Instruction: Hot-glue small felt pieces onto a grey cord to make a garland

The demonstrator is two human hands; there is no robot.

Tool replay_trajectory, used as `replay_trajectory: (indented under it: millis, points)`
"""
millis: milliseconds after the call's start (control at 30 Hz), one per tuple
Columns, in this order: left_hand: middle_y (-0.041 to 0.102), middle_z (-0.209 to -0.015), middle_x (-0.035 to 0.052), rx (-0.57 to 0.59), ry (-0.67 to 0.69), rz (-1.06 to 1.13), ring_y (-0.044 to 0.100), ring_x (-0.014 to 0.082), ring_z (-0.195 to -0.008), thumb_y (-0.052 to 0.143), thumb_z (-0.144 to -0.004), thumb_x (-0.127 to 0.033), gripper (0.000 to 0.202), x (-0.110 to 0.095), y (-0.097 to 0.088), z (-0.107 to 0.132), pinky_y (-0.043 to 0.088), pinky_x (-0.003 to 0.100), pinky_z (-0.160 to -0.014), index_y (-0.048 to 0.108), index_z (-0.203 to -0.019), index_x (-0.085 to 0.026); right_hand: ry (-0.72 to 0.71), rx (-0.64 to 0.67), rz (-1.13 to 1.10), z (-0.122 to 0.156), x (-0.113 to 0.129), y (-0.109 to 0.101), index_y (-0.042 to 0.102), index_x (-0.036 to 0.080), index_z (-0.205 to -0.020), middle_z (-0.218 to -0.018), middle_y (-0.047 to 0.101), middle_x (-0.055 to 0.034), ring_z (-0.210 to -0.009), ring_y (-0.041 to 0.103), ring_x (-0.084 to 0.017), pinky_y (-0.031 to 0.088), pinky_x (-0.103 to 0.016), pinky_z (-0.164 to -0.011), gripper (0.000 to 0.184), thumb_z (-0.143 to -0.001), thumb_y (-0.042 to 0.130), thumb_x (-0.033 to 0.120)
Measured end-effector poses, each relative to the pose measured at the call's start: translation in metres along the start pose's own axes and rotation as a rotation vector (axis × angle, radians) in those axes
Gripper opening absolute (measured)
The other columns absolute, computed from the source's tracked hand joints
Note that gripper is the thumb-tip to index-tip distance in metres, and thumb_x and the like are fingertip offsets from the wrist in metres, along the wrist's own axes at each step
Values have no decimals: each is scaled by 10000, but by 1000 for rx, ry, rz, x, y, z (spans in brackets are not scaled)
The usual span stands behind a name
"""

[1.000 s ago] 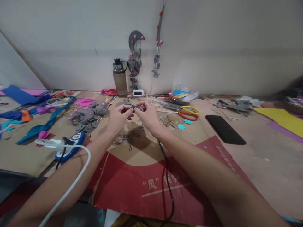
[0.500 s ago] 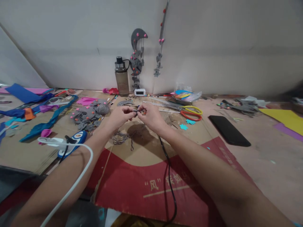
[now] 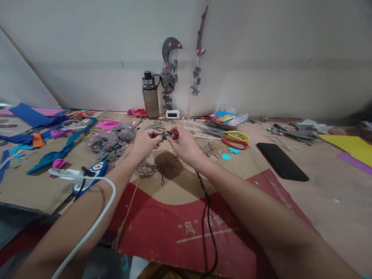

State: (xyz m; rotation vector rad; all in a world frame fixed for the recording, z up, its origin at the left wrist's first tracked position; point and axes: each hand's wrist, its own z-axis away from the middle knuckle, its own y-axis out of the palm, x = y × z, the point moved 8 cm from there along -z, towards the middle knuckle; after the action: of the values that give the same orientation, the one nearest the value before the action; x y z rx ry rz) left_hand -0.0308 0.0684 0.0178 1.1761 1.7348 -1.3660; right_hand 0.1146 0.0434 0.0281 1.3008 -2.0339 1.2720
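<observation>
My left hand (image 3: 145,142) and my right hand (image 3: 183,145) meet above the cardboard sheet (image 3: 174,186), fingers pinched together. Between the fingertips sits a small grey felt piece (image 3: 164,135); both hands grip it. A tangle of grey yarn (image 3: 148,169) lies on the cardboard just under my hands. A grey yarn ball (image 3: 127,134) and a heap of grey felt cut-outs with pink dots (image 3: 106,143) lie left of my left hand. Scissors with yellow and red handles (image 3: 235,139) lie to the right of my right hand.
A brown water bottle (image 3: 150,97), a small white clock (image 3: 172,114) and hanging grey felt ornaments (image 3: 170,73) stand at the wall. A black phone (image 3: 281,155) lies right. A blue glue gun (image 3: 90,176) and white cable (image 3: 95,217) sit left; a black cord (image 3: 209,232) crosses the cardboard.
The two hands stayed pinched together on the small piece, shifting only slightly. The view drifted a little to the left and down.
</observation>
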Motion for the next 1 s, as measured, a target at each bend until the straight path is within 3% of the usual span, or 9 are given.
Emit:
replay_trajectory:
  millis: [133, 267, 500, 800, 1000]
  points:
    - [556, -502, -22, -54, 25, 89, 442, 78, -447, 625, -655, -264, 111, 1, -2, 0, 316, 195, -453, 638, -630, -157, -54, -4, 12, 4, 10, 1, 528, 198, -776, -737, 556, -1, -670, 479, -128, 372, -273, -648, 11, -775, 518, 194]
    - [485, -471, -46, -49, -70, 311, 402, 60, -420, 679, -637, -270, 141, 8, 4, 0, 295, 189, -428, 615, -619, -146, -5, -14, -36, 5, 10, 0, 542, 197, -747, -702, 558, 7, -656, 485, -125, 374, -273, -648, 43, -779, 530, 223]
    - [580, -549, 6, 42, -273, 598, 522, 68, -474, 746, -615, -232, 189, 6, 17, 8, 445, 194, -498, 615, -660, -104, 159, -98, -169, 0, -12, -6, 564, 181, -718, -659, 548, 24, -611, 468, -109, 370, -256, -618, 84, -761, 536, 247]
    - [629, -646, 13, 79, -256, 671, 616, 95, -581, 752, -591, -146, 189, 2, 22, 8, 544, 251, -651, 616, -718, -109, 165, -144, -159, 0, -12, -11, 550, 184, -711, -644, 537, 28, -592, 451, -107, 365, -257, -616, 106, -775, 519, 262]
    - [634, -635, 9, 84, -246, 681, 620, 96, -567, 768, -553, -141, 223, -1, 22, 8, 547, 244, -641, 623, -720, -109, 107, -138, -78, 2, -3, -13, 551, 186, -724, -701, 567, 7, -644, 479, -116, 372, -261, -640, 101, -792, 505, 244]
